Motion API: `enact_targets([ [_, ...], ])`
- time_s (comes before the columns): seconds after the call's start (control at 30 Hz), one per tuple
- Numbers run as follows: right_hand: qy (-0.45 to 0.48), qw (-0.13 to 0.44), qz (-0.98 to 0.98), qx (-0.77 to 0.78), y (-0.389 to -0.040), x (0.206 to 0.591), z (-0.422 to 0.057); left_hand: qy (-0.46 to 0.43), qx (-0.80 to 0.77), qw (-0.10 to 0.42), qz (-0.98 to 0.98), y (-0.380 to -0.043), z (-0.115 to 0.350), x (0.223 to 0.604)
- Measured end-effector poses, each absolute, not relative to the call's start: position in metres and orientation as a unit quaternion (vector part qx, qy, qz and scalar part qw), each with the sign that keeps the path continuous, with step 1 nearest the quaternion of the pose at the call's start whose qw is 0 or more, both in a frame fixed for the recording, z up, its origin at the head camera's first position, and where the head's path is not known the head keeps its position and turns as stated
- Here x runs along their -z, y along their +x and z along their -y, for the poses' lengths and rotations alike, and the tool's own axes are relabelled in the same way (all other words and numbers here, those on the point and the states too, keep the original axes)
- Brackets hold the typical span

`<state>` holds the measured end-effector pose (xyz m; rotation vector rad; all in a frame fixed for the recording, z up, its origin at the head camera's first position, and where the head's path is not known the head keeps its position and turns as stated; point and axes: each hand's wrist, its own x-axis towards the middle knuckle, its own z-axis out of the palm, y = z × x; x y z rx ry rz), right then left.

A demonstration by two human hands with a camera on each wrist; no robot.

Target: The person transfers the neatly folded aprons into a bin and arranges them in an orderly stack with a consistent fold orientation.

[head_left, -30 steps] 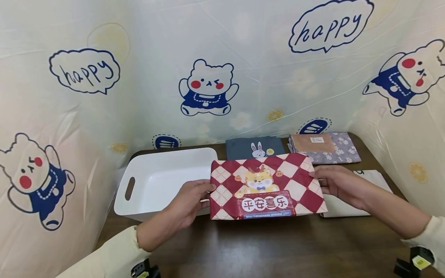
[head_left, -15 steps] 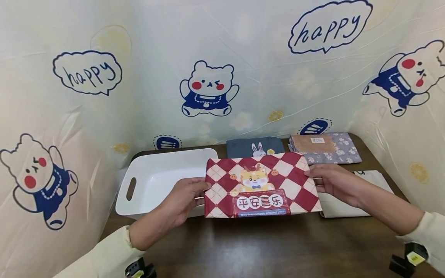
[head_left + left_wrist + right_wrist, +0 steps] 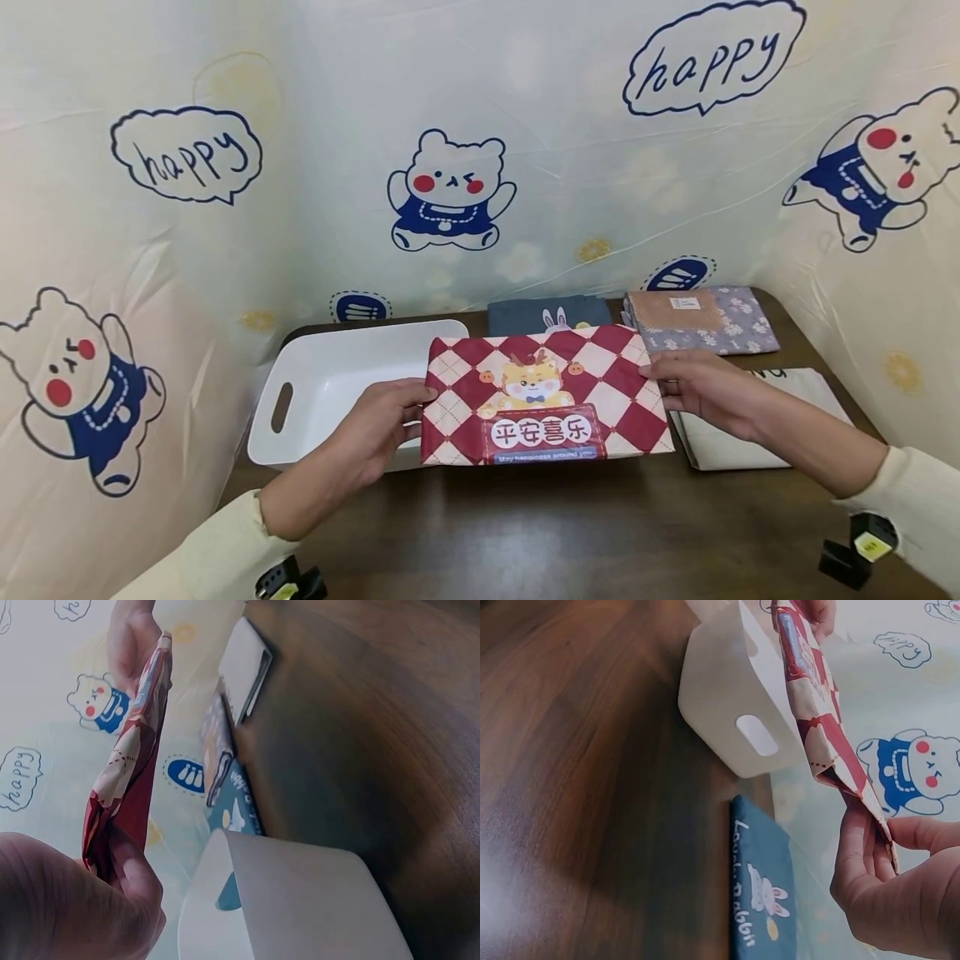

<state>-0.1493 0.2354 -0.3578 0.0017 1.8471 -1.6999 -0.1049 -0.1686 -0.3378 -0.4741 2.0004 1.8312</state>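
A folded red-and-cream checked cloth (image 3: 607, 392), printed with a cartoon animal and lettering, is held up by both hands over the table. My left hand (image 3: 378, 425) pinches its left edge; in the left wrist view the thumb and fingers of the left hand (image 3: 90, 900) lie on either side of the fold. At the opposite edge my right hand (image 3: 708, 387) pinches the cloth, and in the right wrist view the right hand (image 3: 900, 892) has a corner between thumb and fingers. From the side, the cloth (image 3: 825, 735) shows several layers and is raised above the tabletop.
A white plastic bin (image 3: 300, 367) with handle holes stands behind my left hand. At the back lie a folded dark teal cloth (image 3: 517, 317) with a rabbit and a folded floral cloth (image 3: 738, 321). A folded white cloth (image 3: 795, 417) lies beneath my right forearm. Brown table (image 3: 540, 533) stretches in front.
Both hands have carried the checked cloth to the left and slightly up in the head view. More of the white cloth shows, and the checked cloth overlaps the bin's right side more.
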Motion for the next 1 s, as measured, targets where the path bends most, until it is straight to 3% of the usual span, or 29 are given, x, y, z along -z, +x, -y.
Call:
enact_targets([
  [1.0, -0.004, 0.328, -0.693, 0.642, -0.157, 0.361, -0.207, -0.183, -0.659, 0.173, -0.708, -0.098, 0.194, 0.343],
])
